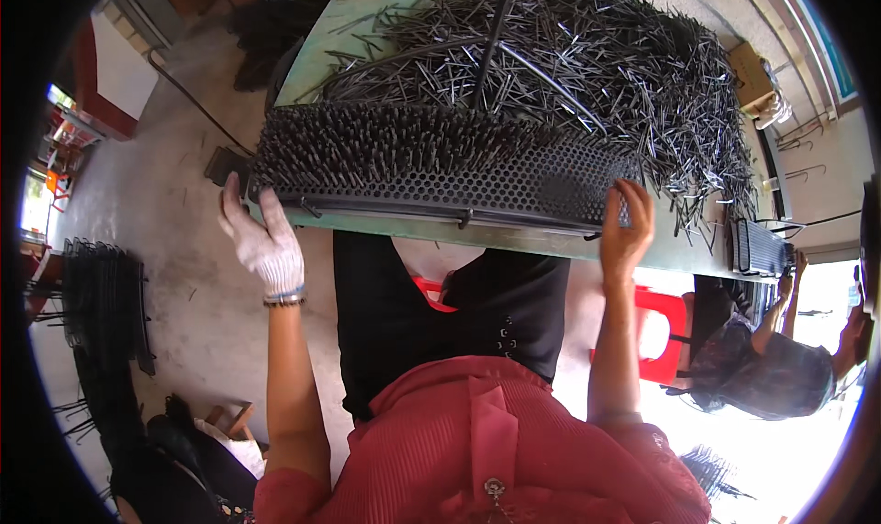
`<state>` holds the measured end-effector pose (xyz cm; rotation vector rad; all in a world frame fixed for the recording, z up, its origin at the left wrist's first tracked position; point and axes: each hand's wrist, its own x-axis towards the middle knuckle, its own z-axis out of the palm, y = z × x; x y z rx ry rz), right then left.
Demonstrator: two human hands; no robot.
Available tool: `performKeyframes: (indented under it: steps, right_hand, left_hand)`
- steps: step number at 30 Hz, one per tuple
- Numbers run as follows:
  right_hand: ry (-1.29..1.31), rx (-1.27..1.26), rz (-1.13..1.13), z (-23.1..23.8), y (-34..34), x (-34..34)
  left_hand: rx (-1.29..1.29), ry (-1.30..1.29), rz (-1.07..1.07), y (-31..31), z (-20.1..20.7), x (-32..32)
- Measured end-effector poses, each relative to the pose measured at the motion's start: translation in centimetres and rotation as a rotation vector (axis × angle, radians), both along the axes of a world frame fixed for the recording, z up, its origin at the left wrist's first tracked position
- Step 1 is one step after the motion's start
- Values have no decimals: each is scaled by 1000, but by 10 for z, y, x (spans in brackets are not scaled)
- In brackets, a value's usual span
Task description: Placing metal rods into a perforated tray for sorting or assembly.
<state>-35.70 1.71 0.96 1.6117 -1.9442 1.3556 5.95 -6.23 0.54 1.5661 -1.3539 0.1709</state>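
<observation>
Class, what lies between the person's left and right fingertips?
The head view shows a black holed panel, with dark sticks standing in it, between the gloved left hand and bare right hand.

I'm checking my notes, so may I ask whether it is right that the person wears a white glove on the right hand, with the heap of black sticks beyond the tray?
Not quite: the head view shows the white glove on the left hand; the right hand is bare. The heap does lie beyond the tray.
</observation>
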Motion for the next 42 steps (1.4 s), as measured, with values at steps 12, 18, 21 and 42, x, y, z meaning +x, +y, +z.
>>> performKeyframes:
  steps: [12, 18, 21, 42]
  right_hand:
    - [-167, 300, -312, -27, -8, -68]
    - [-205, 277, -317, -28, -4, -60]
    - [-200, 226, -310, -29, 0, -64]
    - [-694, 39, -439, -100, 11, -170]
  left_hand:
    - [70, 22, -7, -43, -41, 14]
    - [93, -49, -11, -48, -46, 25]
    - [173, -28, -82, -47, -43, 31]
    - [346, -1118, -1178, -292, 96, -267]
